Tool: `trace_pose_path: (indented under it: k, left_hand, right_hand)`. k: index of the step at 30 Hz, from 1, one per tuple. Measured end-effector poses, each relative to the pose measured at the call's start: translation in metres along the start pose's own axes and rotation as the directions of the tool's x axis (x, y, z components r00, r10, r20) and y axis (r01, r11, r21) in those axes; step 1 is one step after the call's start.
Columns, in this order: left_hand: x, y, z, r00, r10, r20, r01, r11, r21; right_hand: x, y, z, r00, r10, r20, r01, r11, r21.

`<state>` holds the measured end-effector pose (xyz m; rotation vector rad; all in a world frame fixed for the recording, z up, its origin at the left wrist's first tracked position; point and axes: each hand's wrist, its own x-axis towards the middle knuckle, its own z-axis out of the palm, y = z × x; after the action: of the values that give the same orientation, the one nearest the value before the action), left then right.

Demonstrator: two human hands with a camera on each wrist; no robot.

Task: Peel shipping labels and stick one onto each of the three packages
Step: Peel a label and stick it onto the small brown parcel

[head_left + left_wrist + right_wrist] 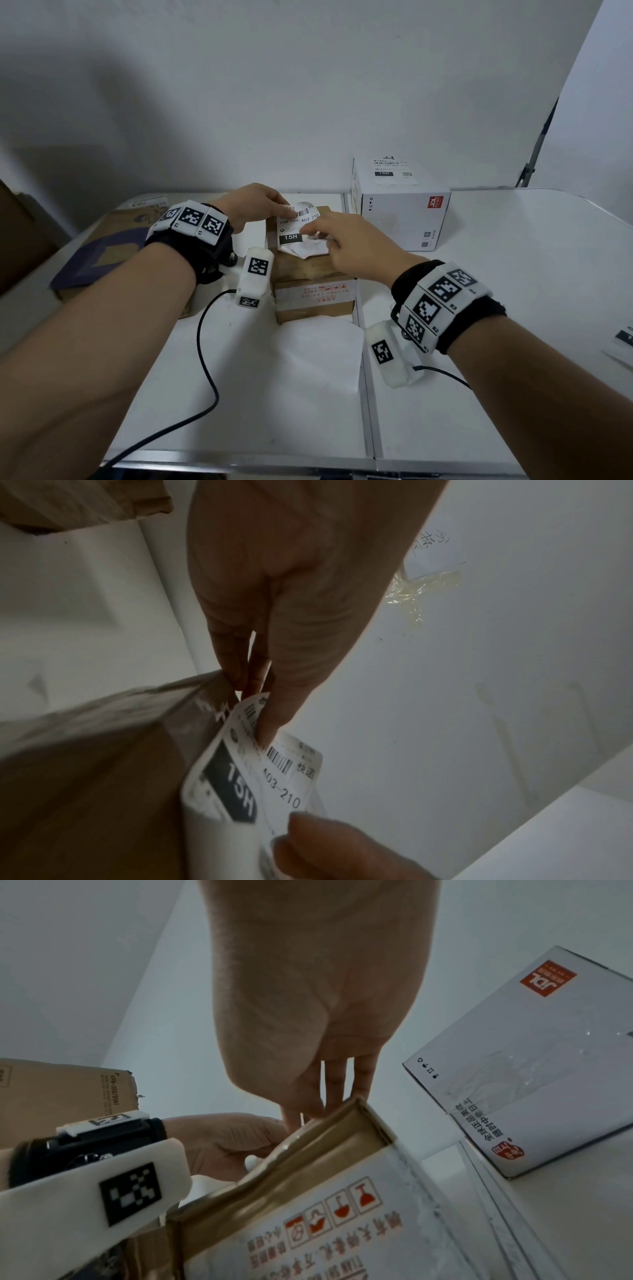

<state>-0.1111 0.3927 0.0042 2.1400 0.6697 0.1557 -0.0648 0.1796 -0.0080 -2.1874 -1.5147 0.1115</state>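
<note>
The shipping label (pixel 298 229) lies on top of the taped cardboard box (pixel 313 284), its near edge crumpled. The left hand (pixel 251 205) pinches its far corner; the right hand (pixel 346 245) presses flat fingers on it. Thin, limp, sticky paper, likely to crease — best held at corners and smoothed outward.

**Layout of packages and labels on the worktop**

Three packages stand on the worktop (pixel 479 342). The centre box (pixel 308 284) sits nearest the person; a shipping label (pixel 299 228) lies on its top, with the left hand (pixel 253 205) at the label's far-left edge and the right hand (pixel 349 243) at its right side. The flat package (pixel 113 246) lies to the left. The tall box (pixel 400 212) stands behind and right, carrying its own label (pixel 394 169) on top. A loose sheet (pixel 318 356) lies before the centre box.
</note>
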Motion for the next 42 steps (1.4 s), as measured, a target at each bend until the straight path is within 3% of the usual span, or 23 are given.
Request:
trace_pose_path:
  k: [4, 9, 14, 20, 23, 42]
  left_hand:
    - [0.0, 0.0, 0.001, 1.0, -0.001, -0.006, 0.001, 1.0, -0.008]
    - [0.002, -0.001, 0.001, 1.0, -0.005, -0.015, 0.005, 1.0, 0.002]
    - [0.002, -0.001, 0.002, 1.0, -0.005, -0.024, 0.005, 1.0, 0.012]
    - [0.0, 0.0, 0.002, 1.0, -0.017, -0.02, 0.017, 1.0, 0.026]
    - [0.0, 0.001, 0.003, 0.999, -0.03, -0.027, 0.031, 0.999, 0.04]
    - [-0.008, 0.008, 0.007, 0.998, -0.02, -0.062, 0.027, 0.992, 0.119]
  right_hand:
    - [0.004, 0.001, -0.004, 1.0, -0.003, 0.001, 0.003, 0.999, -0.048]
    - [0.006, 0.009, -0.005, 0.994, 0.021, -0.108, -0.015, 0.998, 0.057]
    - [0.0, 0.013, -0.007, 1.0, 0.007, 0.011, -0.008, 0.993, 0.115]
    - [0.003, 0.013, -0.005, 0.996, -0.064, -0.059, 0.069, 0.994, 0.089]
    - [0.005, 0.011, -0.005, 0.995, -0.037, -0.091, 0.051, 0.988, 0.147]
    - [-0.004, 0.006, -0.006, 0.999, -0.006, -0.047, 0.011, 0.992, 0.123]
